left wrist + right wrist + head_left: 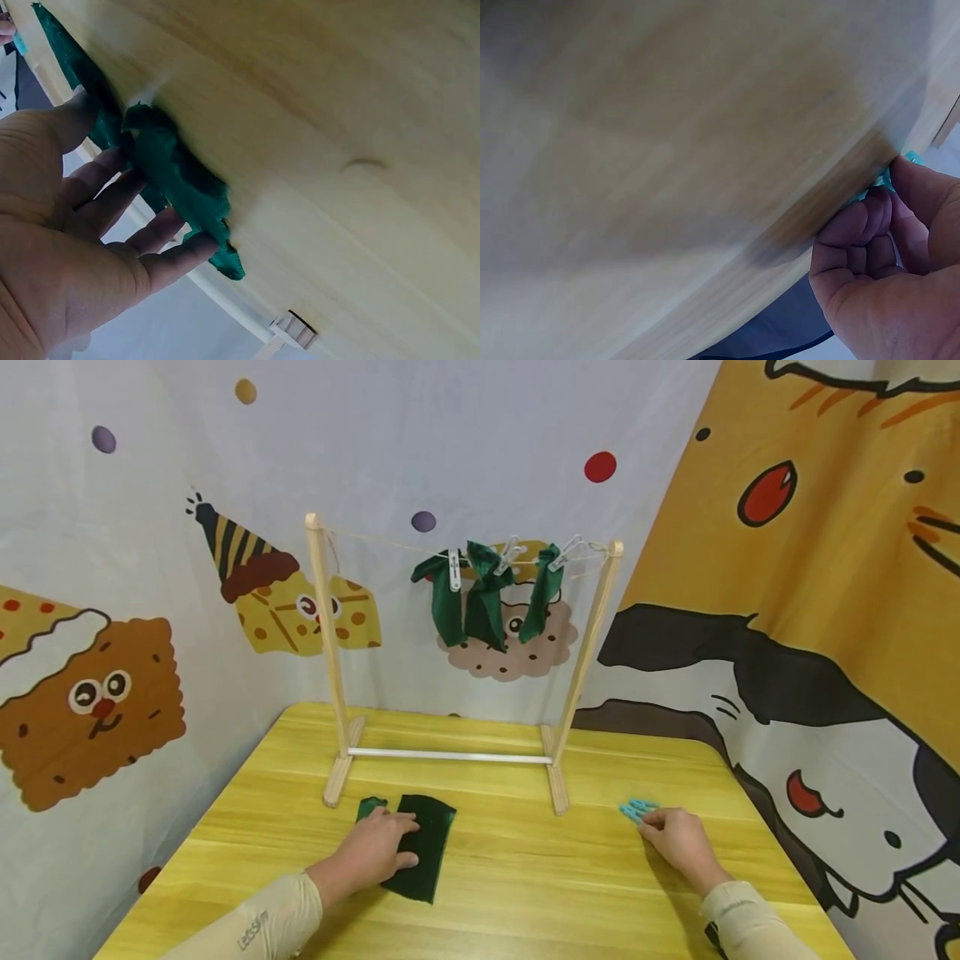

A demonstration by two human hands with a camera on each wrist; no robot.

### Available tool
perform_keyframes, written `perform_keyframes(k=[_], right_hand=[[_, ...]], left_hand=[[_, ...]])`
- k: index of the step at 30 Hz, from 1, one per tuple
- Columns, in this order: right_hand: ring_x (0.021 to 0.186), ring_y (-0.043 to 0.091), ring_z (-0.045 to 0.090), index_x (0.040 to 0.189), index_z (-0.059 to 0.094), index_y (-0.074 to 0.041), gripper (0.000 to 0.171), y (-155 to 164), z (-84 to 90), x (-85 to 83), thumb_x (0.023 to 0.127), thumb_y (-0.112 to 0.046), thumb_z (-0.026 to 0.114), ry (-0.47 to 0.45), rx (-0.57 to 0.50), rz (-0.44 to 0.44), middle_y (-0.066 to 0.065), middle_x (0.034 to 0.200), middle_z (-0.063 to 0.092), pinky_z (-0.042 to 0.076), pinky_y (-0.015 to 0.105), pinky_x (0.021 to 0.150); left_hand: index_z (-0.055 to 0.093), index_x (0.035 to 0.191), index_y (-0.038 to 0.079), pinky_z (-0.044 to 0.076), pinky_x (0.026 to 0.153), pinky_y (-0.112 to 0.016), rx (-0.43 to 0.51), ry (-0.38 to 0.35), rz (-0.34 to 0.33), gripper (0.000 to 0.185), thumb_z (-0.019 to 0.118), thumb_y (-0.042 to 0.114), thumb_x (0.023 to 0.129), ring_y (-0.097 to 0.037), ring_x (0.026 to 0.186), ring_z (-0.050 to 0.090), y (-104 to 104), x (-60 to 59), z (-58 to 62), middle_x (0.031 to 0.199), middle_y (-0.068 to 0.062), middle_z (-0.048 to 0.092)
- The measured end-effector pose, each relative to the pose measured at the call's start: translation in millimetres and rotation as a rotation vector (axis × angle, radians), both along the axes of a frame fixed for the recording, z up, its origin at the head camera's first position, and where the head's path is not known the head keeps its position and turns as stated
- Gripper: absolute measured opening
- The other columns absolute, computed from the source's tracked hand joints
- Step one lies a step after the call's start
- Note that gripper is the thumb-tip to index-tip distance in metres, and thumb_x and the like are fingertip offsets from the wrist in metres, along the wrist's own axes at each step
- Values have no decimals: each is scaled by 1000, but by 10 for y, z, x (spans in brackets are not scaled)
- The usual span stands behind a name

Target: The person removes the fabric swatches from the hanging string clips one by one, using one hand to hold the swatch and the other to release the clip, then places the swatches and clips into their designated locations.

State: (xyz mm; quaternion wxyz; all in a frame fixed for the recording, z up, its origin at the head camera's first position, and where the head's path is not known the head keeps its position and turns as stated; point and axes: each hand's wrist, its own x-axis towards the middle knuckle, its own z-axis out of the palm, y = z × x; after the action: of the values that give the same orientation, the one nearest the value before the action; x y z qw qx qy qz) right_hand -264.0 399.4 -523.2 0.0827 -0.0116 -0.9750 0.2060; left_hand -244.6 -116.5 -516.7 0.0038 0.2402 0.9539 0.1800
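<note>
From afar I saw the left hand (369,850), fingers apart, at the green cloth (429,852); the right hand (681,845), fingers pinched on blue clips (633,810), needed, I judged, a light touch.

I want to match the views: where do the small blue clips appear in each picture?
Head: the blue clips are right of centre, below mid-height, at the right hand.
Left wrist: only a bit of blue, near the top-left corner.
Right wrist: toward the right edge, about mid-height, partly hidden.
Shared landmark: the right hand, beside them in every view.
</note>
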Motion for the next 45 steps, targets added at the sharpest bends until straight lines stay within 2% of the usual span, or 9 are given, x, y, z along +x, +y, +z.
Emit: perform_keyframes(k=[4,8,13,18,23,28,35,41,45], right_hand=[[96,36,69,100,78,-5,23,-1,26,22,89,-24,74,-7,-17,-12,14,100,76,57,48,80],[87,26,70,102,77,-3,27,-15,142,66,89,-27,74,11,-26,-13,13,98,76,57,39,70],[89,28,71,111,73,-1,37,-97,558,41,93,-33,69,47,-23,30,16,104,75,58,40,71],[89,30,72,111,74,-4,37,-305,1119,-127,94,-36,67,163,-9,78,16,104,75,59,44,73],[79,22,71,105,77,-11,28,-682,1658,-296,92,-35,71,302,15,143,8,95,77,58,39,66],[74,18,69,101,78,-12,24,-1230,2132,-372,90,-32,73,399,11,248,6,90,76,57,36,63],[80,20,68,99,78,-10,17,-2015,2592,-421,88,-24,76,576,63,436,6,91,73,58,37,71],[87,21,66,106,77,-11,22,-2433,2812,-444,90,-26,74,635,121,500,6,96,72,56,35,76],[99,24,62,114,73,-11,30,-2587,2897,-521,90,-29,74,797,247,511,7,107,71,53,38,86]], left_hand=[[68,125,10,42,105,-62,10,6,-6,47,75,36,87,-45,127,53,-12,-25,58,138,-10,62],[68,126,13,49,100,-56,46,120,10,47,72,40,89,-39,124,56,-40,-115,315,136,-9,63],[63,133,17,45,105,-57,186,250,97,48,68,42,92,-35,134,49,-174,-436,1035,144,-8,56],[60,137,18,43,108,-56,446,312,135,47,63,43,96,-31,140,43,-276,-731,1842,151,-7,49],[53,143,29,50,97,-50,665,282,202,54,56,55,96,-31,120,55,-237,-903,2352,140,-7,56],[37,152,32,38,116,-45,735,206,212,65,53,58,95,-21,143,38,-129,-1069,2593,157,5,39],[32,154,28,33,119,-42,832,104,229,67,50,58,97,-17,146,34,37,-1240,2808,159,6,36],[45,147,22,39,115,-39,989,2,183,53,51,46,101,-17,135,48,136,-1298,2841,148,-3,50],[53,140,16,42,111,-40,1019,-24,155,53,49,50,100,-23,128,51,153,-1284,2810,140,-6,54]])
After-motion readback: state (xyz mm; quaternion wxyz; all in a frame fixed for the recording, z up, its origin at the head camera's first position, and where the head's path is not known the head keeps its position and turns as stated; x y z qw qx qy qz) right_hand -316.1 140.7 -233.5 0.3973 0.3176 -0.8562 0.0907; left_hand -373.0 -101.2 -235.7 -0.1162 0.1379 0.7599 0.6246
